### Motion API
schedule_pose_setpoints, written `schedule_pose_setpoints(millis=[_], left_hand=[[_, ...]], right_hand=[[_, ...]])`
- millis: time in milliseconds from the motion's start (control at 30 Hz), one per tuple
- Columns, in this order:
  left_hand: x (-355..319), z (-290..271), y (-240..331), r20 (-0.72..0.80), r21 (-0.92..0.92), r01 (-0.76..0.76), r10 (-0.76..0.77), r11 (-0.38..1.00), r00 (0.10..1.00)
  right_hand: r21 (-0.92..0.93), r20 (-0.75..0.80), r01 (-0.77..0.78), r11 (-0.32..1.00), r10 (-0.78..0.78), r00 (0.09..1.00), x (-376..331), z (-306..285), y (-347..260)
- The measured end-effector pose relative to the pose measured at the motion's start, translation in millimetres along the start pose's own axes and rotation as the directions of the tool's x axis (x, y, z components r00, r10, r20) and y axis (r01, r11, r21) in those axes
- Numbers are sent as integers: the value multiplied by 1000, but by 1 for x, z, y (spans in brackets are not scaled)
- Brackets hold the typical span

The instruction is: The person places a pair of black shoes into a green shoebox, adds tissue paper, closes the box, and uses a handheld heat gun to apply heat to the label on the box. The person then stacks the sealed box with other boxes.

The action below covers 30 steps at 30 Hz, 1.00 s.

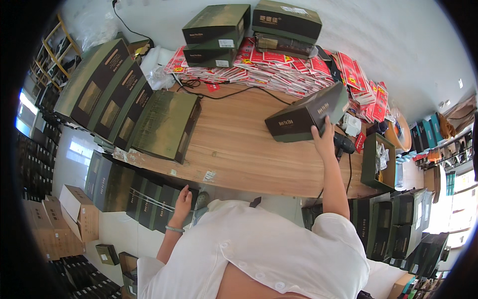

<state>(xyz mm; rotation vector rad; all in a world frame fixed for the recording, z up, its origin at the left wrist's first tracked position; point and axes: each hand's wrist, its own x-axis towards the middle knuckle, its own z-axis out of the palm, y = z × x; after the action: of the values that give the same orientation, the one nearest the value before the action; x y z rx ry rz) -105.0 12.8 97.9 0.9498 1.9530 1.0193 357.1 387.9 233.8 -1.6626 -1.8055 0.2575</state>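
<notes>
Tilted cardboard box (pixel 301 118), dark brown and olive green with pale-gold lettering; tabletop (pixel 239 137), light tan wood grain; piled packets (pixel 284 71), red and white with yellow patches; drill (pixel 344 143), black; button-front shirt (pixel 308 251), plain white.

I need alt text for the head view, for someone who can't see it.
A person's right hand touches a dark green box at a wooden table; the left hand is near its front edge. Red packets are piled along the back, with more boxes.

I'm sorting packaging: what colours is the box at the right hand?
The box is dark brown and green, best seen in the head view.
</notes>
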Motion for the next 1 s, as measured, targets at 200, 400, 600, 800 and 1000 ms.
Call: schedule_pose_setpoints(millis=[200, 400, 600, 800, 1000], left_hand=[[-72, 44, 25, 77, 30, 207, -209, 978, 975], [-96, 36, -14, -89, 41, 160, -156, 986, 984], [-120, 51, 21, -18, -86, 161, -164, 983, 986], [-143, 52, 67, 16, -111, 212, -211, 971, 977], [-228, -21, 106, -2, -716, 54, -79, 696, 997]], right_hand=[[806, 407, -519, 286, 368, 836, -56, -60, 105], [668, 727, -742, -58, 267, 633, -76, -50, 175], [684, 707, -729, -12, 260, 658, -86, -2, 145], [570, 821, -821, 26, -38, 569, -172, -15, 1], [-315, 918, -899, -304, -339, -207, -240, 31, -123]])
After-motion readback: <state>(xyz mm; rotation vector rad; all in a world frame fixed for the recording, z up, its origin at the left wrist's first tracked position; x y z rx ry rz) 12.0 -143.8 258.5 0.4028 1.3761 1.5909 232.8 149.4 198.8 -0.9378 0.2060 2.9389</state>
